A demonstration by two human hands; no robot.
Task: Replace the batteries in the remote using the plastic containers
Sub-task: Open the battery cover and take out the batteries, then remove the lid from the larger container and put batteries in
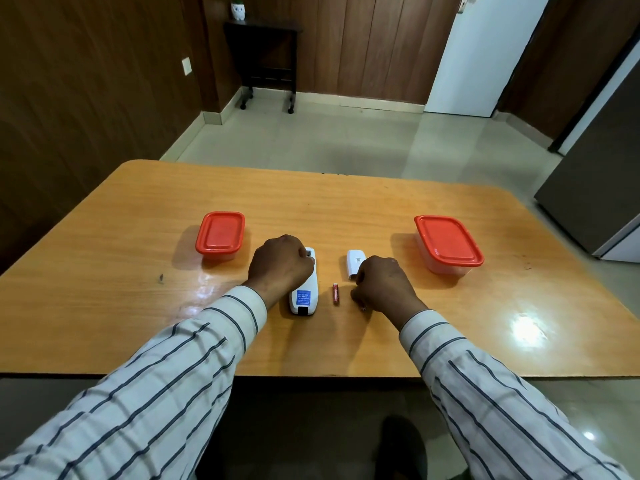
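Sleeves (pixel 180 375): striped cloth, white with dark lines, one on each forearm.

Table (pixel 121 299): glossy orange-brown wood grain, rounded corners, glare patches.

Remote (pixel 304 292): white plastic, long and rounded, lying back up at the table's middle near the front edge. Blue label and a black notch at its near end; open battery bay at the far end.

Left hand (pixel 280 263): knuckles up, fingers curled over the remote's far half, gripping it, thumb at the bay.

Battery (pixel 336 293): slim red cylinder, flat on the table between the remote and the right hand.

Right hand (pixel 384 285): fingers curled under; whether they hold anything cannot be told.

Cover (pixel 356 265): small white plastic piece, just beyond the right hand's knuckles.

Left container (pixel 220 235), right container (pixel 448 244): clear rounded-rectangle tubs with red lids on, well apart at either side.

Floor (pixel 311 140): pale polished tiles.

Side table (pixel 266 57): dark, on casters, against brown panelling, bearing a white pot (pixel 238 10).

Door (pixel 485 53): white.
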